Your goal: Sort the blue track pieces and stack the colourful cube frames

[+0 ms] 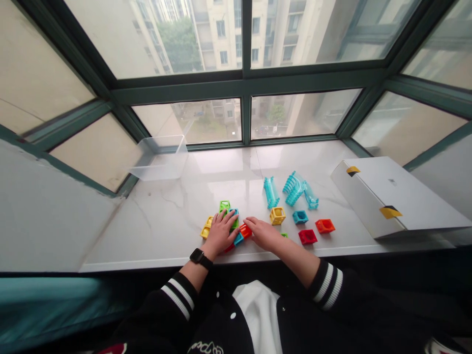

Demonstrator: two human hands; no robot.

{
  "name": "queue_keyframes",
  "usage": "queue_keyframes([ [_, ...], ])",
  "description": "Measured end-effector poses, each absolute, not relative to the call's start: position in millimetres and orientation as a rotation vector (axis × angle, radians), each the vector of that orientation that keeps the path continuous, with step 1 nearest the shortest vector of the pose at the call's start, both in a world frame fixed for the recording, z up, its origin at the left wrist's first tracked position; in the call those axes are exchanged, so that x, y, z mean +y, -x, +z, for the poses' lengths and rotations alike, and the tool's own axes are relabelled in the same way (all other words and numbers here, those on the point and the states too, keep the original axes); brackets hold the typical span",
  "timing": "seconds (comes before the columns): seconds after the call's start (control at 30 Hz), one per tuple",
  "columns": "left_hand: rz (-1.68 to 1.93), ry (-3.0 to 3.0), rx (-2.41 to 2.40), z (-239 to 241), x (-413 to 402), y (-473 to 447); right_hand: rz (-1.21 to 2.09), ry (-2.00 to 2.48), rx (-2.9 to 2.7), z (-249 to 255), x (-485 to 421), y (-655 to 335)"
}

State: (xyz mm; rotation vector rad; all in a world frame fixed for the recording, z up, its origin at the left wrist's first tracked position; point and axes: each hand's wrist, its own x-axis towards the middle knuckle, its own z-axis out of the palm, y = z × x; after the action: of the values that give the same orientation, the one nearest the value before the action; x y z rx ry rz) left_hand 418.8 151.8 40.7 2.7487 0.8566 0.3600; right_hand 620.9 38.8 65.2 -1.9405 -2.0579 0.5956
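Both my hands rest on a cluster of coloured plastic cube blocks on a white marble sill. My left hand (220,232), with a black watch on the wrist, lies fingers spread over yellow (205,230), green (224,205) and blue blocks. My right hand (262,232) lies beside it, fingertips touching an orange-red block (245,230). To the right stand single cubes: yellow (277,215), teal (300,217), red (307,237) and orange (325,225). Behind them lie turquoise ribbed track pieces (295,188).
A clear plastic tub (159,158) stands at the back left of the sill (165,221). A long white cardboard box (391,196) with yellow tape lies at the right. Windows with dark green frames surround the sill; its front edge is just beyond my wrists.
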Motion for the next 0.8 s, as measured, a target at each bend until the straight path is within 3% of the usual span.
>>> queue_keyframes([
  [0.57, 0.334, -2.722, 0.747, 40.2, 152.3, -418.4, 0.519, 2.145, -1.985, 81.5, 29.5, -621.2],
  [0.8, 0.335, -2.715, 0.734, 44.3, 151.3, -416.6, 0.534, 1.855, -1.690, 86.3, 12.0, -632.9],
])
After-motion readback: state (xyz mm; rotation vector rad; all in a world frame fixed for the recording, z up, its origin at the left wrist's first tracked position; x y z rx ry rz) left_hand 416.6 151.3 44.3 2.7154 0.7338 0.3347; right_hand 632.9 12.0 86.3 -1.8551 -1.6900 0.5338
